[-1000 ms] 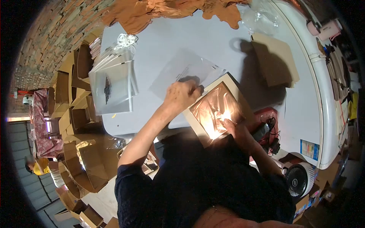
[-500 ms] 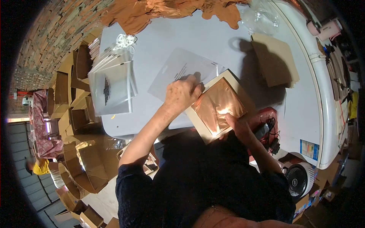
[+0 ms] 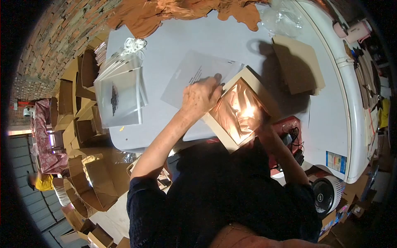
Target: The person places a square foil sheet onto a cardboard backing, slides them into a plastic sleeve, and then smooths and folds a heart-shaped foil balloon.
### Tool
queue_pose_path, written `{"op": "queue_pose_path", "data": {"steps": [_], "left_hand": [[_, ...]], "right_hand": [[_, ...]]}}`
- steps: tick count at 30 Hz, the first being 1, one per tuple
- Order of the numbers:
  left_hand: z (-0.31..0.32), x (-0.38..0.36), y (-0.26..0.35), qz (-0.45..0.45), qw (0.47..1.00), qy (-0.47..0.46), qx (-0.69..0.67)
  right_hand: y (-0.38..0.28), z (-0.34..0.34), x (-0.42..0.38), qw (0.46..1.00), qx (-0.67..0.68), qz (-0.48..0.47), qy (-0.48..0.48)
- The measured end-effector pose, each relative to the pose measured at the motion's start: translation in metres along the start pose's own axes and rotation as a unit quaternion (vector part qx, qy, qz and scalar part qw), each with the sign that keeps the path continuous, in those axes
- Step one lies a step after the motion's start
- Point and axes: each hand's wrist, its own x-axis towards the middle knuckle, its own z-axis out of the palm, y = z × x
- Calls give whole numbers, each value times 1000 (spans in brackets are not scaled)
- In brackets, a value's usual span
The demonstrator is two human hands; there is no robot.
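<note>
A cream-coloured, shallow box [image 3: 231,140] with a shiny copper-brown sheet [image 3: 237,111] framed in its middle is tilted in front of my body. My right hand [image 3: 266,131] grips its lower right edge, its fingers partly hidden beneath. A clear plastic bag [image 3: 182,80] with dark print lies flat on the table. My left hand [image 3: 200,97] rests on that bag with curled fingers pinching near its edge, the thumb close against the box's left side. What exactly sits under the left fingertips is hidden.
Clear bags [image 3: 124,99] lie stacked at the left, near white cord [image 3: 134,45]. Cardboard sheets [image 3: 297,64] lie at the right; brown cloth [image 3: 182,10] covers the table's far edge. Open cartons [image 3: 97,177] stand left, a fan [image 3: 324,196] at lower right. A person in yellow [image 3: 43,182] is far left.
The box has turned and tilted slightly, shifting the glare on its sheet. My right hand has slid from the sheet's surface to the box's edge. The left hand stays nearly in place.
</note>
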Motion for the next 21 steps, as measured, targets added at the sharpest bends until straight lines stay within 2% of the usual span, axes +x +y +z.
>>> {"op": "queue_pose_path", "data": {"steps": [1, 3, 5, 7, 8, 11, 13, 15, 18, 20, 21], "left_hand": [[0, 1, 0, -2, 1000, 0, 0], [-1, 3, 0, -6, 1000, -1, -1], [0, 6, -4, -32, 999, -27, -16], [0, 8, -4, -35, 999, -37, -18], [-1, 9, -3, -24, 999, -33, -12], [-2, 8, 0, -15, 999, -29, -15], [-2, 8, 0, -17, 999, -28, -19], [-2, 8, 0, -20, 999, -29, -20], [-2, 9, -1, -26, 999, -37, -17], [0, 10, -1, -21, 999, -37, -8], [1, 11, -2, -18, 999, -37, -3]], "right_hand": [[-5, -2, 0, 1000, 7, -4, -14], [-8, -3, 2, 993, 103, -24, -48], [-8, -4, 3, 996, 58, -58, -24], [-5, -6, 4, 997, 66, -27, -40], [0, -8, 9, 993, 98, 23, -68], [17, -13, 18, 985, 87, 24, -146], [16, -13, 24, 968, 159, 126, -144], [15, -19, 27, 970, 158, 88, -165], [-7, -24, 17, 987, 66, -41, -138], [-31, -28, 9, 991, 27, -61, -118], [-40, -30, 7, 992, 33, -26, -118]]}}
